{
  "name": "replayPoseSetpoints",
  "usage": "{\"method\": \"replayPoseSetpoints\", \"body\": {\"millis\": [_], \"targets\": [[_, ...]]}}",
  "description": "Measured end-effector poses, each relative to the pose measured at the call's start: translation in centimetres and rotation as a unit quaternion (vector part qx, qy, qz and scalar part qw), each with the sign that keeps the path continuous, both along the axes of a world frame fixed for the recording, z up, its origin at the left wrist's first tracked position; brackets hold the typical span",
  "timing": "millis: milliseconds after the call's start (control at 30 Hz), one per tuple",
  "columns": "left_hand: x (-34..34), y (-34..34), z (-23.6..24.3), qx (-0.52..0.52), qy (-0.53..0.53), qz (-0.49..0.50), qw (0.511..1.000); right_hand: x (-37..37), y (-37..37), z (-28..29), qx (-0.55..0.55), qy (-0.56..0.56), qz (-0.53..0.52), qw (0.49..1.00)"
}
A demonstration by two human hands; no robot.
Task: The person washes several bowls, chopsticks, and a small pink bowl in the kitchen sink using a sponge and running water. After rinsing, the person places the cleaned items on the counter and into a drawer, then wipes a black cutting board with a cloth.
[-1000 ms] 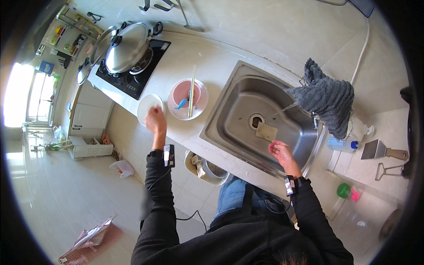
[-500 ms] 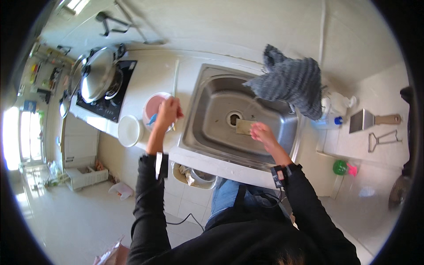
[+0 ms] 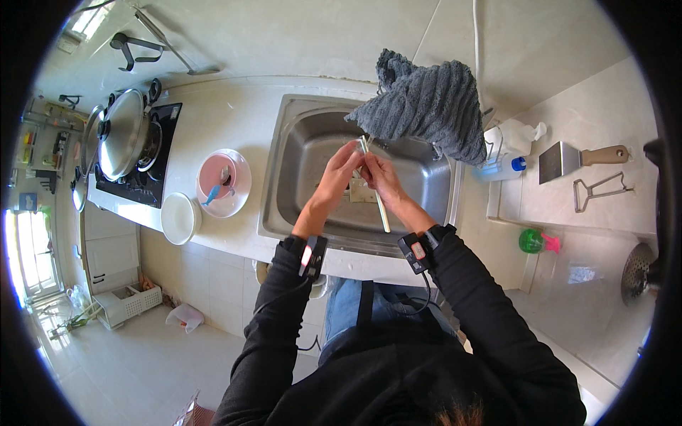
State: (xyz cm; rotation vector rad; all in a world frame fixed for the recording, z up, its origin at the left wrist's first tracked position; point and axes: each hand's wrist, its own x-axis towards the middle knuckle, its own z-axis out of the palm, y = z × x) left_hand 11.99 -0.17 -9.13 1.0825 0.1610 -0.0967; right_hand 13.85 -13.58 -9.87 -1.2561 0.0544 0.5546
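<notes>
Sink basin: both hands, left hand [image 3: 339, 172] and right hand [image 3: 379, 177], meet over the middle of the steel sink [image 3: 298, 177], holding chopsticks [image 3: 374, 186]; open basin room lies on their left.
Above the sink: a grey towel [image 3: 426, 106] hangs over the far right corner, just beyond the fingertips, closing off that side.
Basin floor: a tan sponge [image 3: 361, 192] lies under the hands.
Counter left of sink: a bare strip, then a pink bowl in a clear dish [image 3: 222, 183] and a white plate [image 3: 178, 218].
Stove: a lidded pan [image 3: 124, 138] fills it.
Right of sink: a soap bottle [image 3: 504, 153] stands at the rim.
</notes>
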Motion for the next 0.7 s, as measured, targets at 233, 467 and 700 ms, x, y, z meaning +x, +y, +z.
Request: {"method": "replayPoseSetpoints", "body": {"millis": [233,467,700], "targets": [[1.4,-1.1,3.0,0.03,0.027,-0.034,0.999,0.3,-0.9,-0.5,0.031,-0.079,0.041,0.996],[2.0,-1.1,4.3,0.073,0.001,-0.052,0.996,1.3,-2.7,0.9,0.009,-0.109,0.082,0.991],[3.8,-0.3,5.5,0.162,-0.04,-0.122,0.978,2.4,-2.9,1.8,-0.019,-0.152,0.09,0.984]]}}
